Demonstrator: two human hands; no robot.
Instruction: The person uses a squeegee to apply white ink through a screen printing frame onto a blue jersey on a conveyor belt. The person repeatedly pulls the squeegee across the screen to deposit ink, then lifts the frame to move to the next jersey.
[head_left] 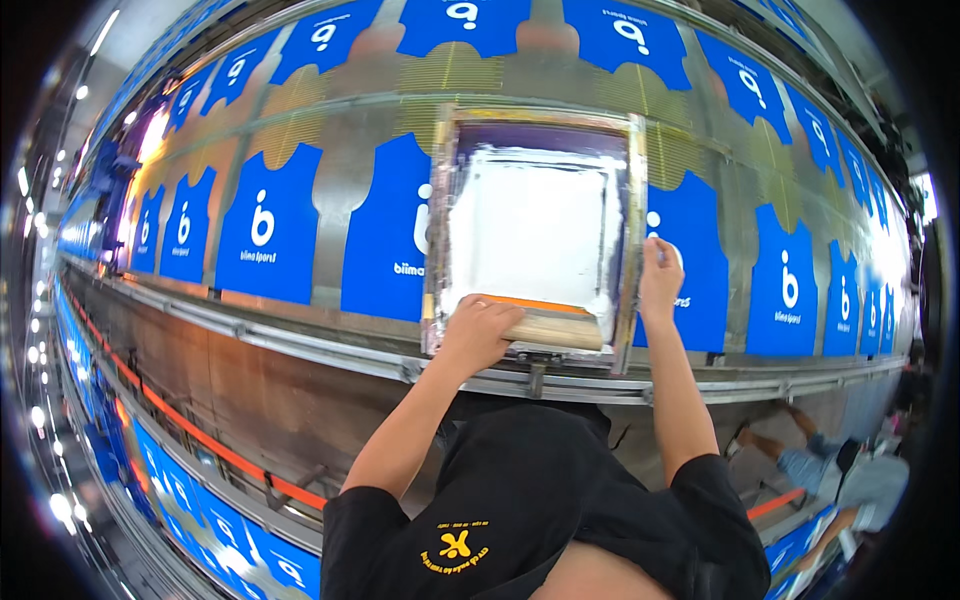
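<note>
A screen printing frame (pixel 637 190) with a wooden rim lies over blue shirt panels, its mesh coated with white ink (pixel 535 225). At its near end rests a squeegee (pixel 560 331) with a wooden handle and an orange blade edge. My left hand (pixel 480 332) is closed on the squeegee's left end. Just outside the frame's right rim is my right hand (pixel 661 275), its fingers curled together. What they hold, if anything, is hidden. Beneath and beside that hand lies a blue panel (pixel 700 240) with a white print, partly covered by the frame.
Blue printed panels lie in two rows along the metal table, such as one on the left (pixel 268 255). A metal rail (pixel 300 336) runs along its near edge. Behind me, an orange bar (pixel 210 435) borders another table of blue panels. A person (pixel 850 490) is at the lower right.
</note>
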